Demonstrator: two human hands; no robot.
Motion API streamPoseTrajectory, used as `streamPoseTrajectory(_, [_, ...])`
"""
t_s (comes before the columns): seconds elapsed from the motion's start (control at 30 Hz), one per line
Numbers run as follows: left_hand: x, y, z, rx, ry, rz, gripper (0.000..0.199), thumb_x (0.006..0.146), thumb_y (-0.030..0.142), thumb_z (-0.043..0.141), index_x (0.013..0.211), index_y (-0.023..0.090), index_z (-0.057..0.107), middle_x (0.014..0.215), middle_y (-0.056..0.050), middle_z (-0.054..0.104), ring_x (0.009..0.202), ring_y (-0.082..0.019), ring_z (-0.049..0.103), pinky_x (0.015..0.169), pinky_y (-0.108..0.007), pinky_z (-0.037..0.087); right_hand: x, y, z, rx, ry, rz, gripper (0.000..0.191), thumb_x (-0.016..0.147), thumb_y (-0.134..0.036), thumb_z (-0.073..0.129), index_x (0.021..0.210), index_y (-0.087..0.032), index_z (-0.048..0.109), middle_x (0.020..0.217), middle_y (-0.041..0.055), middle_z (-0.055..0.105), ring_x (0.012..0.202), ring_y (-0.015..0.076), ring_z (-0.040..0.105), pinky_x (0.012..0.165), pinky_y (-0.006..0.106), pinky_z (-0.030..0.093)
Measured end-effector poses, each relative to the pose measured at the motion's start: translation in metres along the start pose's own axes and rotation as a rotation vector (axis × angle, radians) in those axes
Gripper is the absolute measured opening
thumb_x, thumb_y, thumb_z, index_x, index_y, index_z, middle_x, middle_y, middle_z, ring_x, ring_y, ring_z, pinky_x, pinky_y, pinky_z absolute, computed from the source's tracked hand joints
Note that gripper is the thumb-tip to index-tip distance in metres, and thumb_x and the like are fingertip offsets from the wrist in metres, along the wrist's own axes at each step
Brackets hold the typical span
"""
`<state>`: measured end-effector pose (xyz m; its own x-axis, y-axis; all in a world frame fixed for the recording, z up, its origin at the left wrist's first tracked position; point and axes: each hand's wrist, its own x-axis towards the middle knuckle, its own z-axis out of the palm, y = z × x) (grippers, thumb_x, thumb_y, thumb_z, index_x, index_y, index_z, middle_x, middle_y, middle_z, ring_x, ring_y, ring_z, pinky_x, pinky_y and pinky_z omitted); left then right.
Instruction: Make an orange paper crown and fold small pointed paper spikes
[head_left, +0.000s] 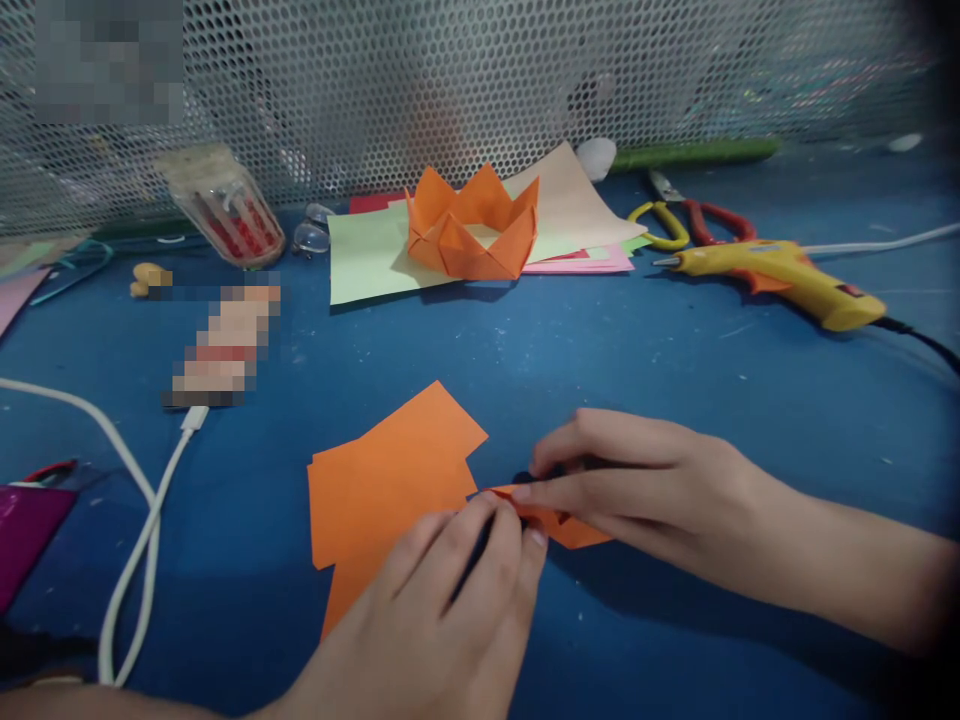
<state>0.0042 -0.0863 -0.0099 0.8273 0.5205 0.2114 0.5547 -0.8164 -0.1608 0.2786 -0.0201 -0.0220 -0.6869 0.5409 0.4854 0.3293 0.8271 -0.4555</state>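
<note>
My left hand point(465, 590) and my right hand point(652, 490) meet over a small folded orange paper point(577, 532) on the blue table. Both hands have their fingers closed on it, and they hide much of the piece. Several orange sheets point(390, 480) lie overlapped just left of it, partly under my left hand and forearm. Farther back, an orange folded paper crown point(480, 245) stands upright on a pale green sheet point(367, 255).
At the back right lie a yellow glue gun point(787, 275) and red-handled pliers point(720, 222). A jar point(225, 205) leans at the back left. White cable point(150, 520) runs to a blurred device point(225, 345). Perforated mesh point(450, 90) borders the table point(600, 350).
</note>
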Motion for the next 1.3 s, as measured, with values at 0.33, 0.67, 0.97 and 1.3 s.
streamPoseTrajectory(0.33, [-0.002,0.002,0.004,0.058,0.056,0.034,0.045,0.121,0.016,0.050,0.156,0.018,0.077,0.144,-0.006,0.087,0.149,-0.021,0.072,0.126,-0.027,0.049,0.009,0.000,-0.008,0.017,-0.152,-0.081,0.058,0.130,-0.028,0.029,0.119,-0.012,0.084,0.115,0.0127,0.088,0.105,0.0154,0.082,0.086,0.022,0.069])
streamPoseTrajectory(0.67, [0.005,0.003,-0.004,-0.027,0.001,-0.010,0.050,0.121,0.017,0.043,0.158,0.017,0.076,0.147,-0.008,0.086,0.143,-0.022,0.076,0.117,-0.026,0.055,-0.006,0.015,-0.011,0.150,-0.077,-0.064,0.033,0.128,-0.027,0.049,0.134,-0.020,0.081,0.126,0.0086,0.084,0.114,0.0115,0.081,0.100,0.020,0.065])
streamPoseTrajectory(0.97, [0.006,-0.004,-0.009,-0.045,-0.019,0.001,0.051,0.126,0.016,0.037,0.160,0.020,0.075,0.151,-0.005,0.083,0.140,-0.019,0.078,0.114,-0.025,0.055,0.009,0.007,-0.024,-0.232,-0.203,-0.258,0.056,0.128,-0.017,0.030,0.108,-0.019,0.083,0.106,0.0070,0.088,0.084,0.0174,0.077,0.083,0.032,0.067])
streamPoseTrajectory(1.3, [0.005,0.003,0.002,-0.039,-0.092,0.001,0.049,0.126,0.020,0.042,0.166,0.016,0.069,0.163,-0.010,0.075,0.150,-0.024,0.074,0.119,-0.033,0.057,0.009,0.005,-0.029,-0.269,-0.218,-0.311,0.063,0.128,-0.015,0.021,0.102,-0.021,0.078,0.102,0.0053,0.088,0.085,0.0160,0.078,0.086,0.029,0.065])
